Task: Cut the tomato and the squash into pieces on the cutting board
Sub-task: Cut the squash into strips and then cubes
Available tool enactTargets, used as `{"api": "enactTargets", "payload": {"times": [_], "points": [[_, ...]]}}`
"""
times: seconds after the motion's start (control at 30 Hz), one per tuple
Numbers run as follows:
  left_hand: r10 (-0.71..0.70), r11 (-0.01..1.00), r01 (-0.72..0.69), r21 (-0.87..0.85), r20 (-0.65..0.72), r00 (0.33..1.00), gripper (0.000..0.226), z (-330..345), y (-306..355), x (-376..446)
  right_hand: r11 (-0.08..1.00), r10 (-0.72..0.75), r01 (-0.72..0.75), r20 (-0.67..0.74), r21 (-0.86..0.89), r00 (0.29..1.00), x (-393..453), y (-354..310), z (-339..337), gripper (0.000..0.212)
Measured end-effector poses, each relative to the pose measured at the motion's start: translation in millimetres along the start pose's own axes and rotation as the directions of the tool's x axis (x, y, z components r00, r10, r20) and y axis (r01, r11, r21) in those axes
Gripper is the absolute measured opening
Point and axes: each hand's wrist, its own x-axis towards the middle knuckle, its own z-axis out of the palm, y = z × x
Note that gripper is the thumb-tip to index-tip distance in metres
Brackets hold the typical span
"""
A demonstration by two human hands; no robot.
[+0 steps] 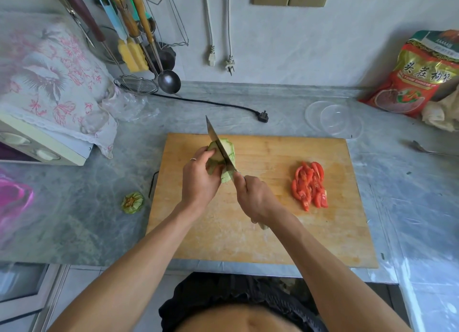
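Red tomato [309,185] is done: thin wedges in a loose heap on the right part of the cutting board [260,232], well apart from the hands. Squash [221,158] is the job in hand, sitting near the board's back-left corner w/ a few pale green slices lying against it on the near side. Most of it looks uncut, so roughly halfway thru the task overall, by my read.

Left hand [198,180] grip: fingers curled round the squash from the left, pinning it to the board. Right hand [255,199] grip: wrapped tight round the knife [219,144] handle, forefinger toward the blade. Blade runs away from the person, edge down in the squash flesh, tip past the board's far edge.

Cut-off squash stem end [133,202] lies on the grey tabletop [74,207], left of the board. Clear plastic bowl [335,119] sits behind the board to the right, prob. for the pieces.

Left to do: slice the remaining squash, maybe cut slices smaller.
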Motion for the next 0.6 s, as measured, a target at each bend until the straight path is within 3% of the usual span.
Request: {"api": "enactTargets", "payload": {"times": [0.43, 0.6], "points": [[-0.026, 1.000, 0.025, -0.016, -0.004, 1.000, 0.038, 3.2, -0.6, -2.9, 1.000, -0.006, 0.007, -0.027, 0.005, 1.000, 16.6, 5.9, 13.9, 0.050], [-0.035, 0.999, 0.035, -0.012, -0.018, 0.999, 0.041, 4.4, -2.1, -3.1, 0.998, 0.014, -0.012, 0.030, -0.061, 0.999, 18.5, 6.5, 16.9, 0.051]]}}
